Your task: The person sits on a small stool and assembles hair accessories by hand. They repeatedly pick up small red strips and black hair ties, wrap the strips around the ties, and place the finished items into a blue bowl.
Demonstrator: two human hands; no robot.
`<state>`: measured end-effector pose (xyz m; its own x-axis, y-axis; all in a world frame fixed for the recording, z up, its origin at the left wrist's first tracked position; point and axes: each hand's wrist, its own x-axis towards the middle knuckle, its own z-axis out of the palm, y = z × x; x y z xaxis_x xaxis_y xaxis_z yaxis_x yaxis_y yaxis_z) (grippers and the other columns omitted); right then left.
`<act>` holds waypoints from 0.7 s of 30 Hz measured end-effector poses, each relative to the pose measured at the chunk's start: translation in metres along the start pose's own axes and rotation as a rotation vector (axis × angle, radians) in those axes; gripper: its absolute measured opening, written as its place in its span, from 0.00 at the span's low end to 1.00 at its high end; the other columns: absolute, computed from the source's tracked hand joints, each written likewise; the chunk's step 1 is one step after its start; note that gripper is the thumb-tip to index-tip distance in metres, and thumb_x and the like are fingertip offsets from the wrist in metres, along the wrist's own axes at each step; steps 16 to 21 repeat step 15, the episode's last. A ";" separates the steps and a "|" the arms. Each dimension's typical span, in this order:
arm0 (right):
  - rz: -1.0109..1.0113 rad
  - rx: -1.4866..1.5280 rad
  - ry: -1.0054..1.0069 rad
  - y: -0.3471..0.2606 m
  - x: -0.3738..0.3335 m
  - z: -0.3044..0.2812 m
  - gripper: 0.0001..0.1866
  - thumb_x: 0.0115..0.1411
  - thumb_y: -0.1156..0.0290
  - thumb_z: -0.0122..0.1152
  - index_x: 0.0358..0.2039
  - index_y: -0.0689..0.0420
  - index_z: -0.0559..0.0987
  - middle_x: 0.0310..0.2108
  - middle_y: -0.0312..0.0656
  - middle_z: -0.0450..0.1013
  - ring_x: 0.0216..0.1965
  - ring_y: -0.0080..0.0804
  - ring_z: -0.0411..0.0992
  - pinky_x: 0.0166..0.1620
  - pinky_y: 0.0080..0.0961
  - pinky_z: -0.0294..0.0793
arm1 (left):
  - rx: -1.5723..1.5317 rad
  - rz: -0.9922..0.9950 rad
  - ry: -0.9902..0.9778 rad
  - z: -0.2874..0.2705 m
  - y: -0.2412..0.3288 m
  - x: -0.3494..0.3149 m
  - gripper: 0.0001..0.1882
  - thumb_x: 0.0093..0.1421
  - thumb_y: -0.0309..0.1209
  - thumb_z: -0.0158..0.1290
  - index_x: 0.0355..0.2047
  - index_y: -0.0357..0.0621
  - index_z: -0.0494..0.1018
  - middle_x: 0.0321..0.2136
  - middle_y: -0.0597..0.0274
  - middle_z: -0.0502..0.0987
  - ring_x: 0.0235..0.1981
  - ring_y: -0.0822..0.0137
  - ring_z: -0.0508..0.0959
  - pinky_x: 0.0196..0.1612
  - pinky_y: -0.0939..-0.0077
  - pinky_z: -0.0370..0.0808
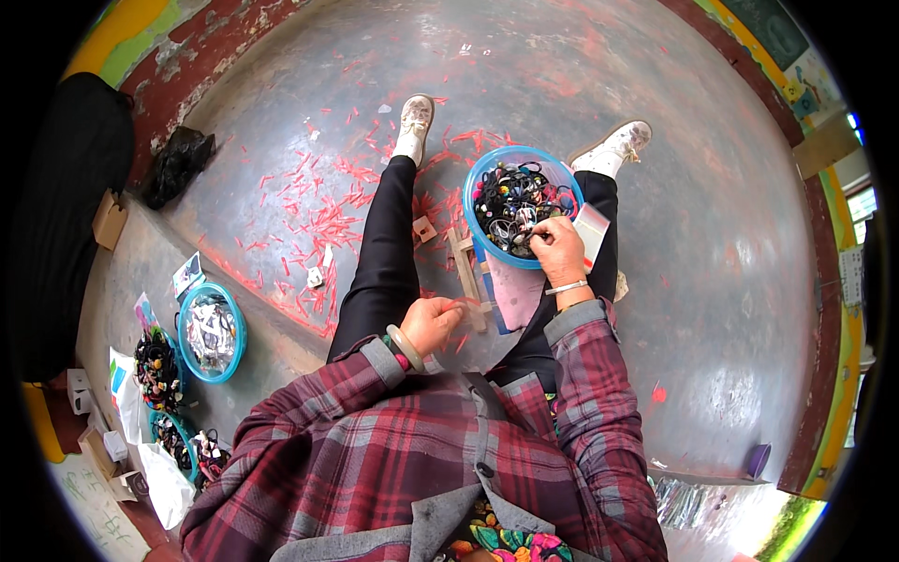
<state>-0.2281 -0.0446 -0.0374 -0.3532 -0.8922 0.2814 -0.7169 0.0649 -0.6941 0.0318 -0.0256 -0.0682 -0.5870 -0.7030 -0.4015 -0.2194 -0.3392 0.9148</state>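
Observation:
A round blue plastic basket (471, 201) stands between my legs, towards the right, holding a heap of mostly black hair ties (518, 199) with coloured beads and charms. My right hand (559, 251) reaches over the near right part of its rim. Its thumb and fingers are pinched on a black hair tie at the edge of the heap. In front of my lap, my left hand (433, 323) is closed with the fingertips together. Something small and reddish seems to show at those fingertips, too small to name. A white card (590, 230) with a coloured edge is beside the basket, next to my right wrist.
Under the basket are a pink cloth (517, 292) and a wooden frame (464, 272). Red scraps (328, 220) litter the floor at the left. Further left stand a blue basket of silvery pieces (213, 377), more baskets of hair ties (159, 370) and a black bag (178, 167).

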 end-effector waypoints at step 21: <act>-0.112 0.010 -0.006 0.007 0.009 -0.010 0.06 0.49 0.75 0.57 0.29 0.55 0.78 0.26 0.40 0.72 0.29 0.31 0.72 0.34 0.25 0.70 | -0.057 -0.046 0.023 0.002 0.002 -0.003 0.11 0.59 0.25 0.47 0.38 0.31 0.74 0.29 0.64 0.76 0.31 0.75 0.74 0.38 0.82 0.72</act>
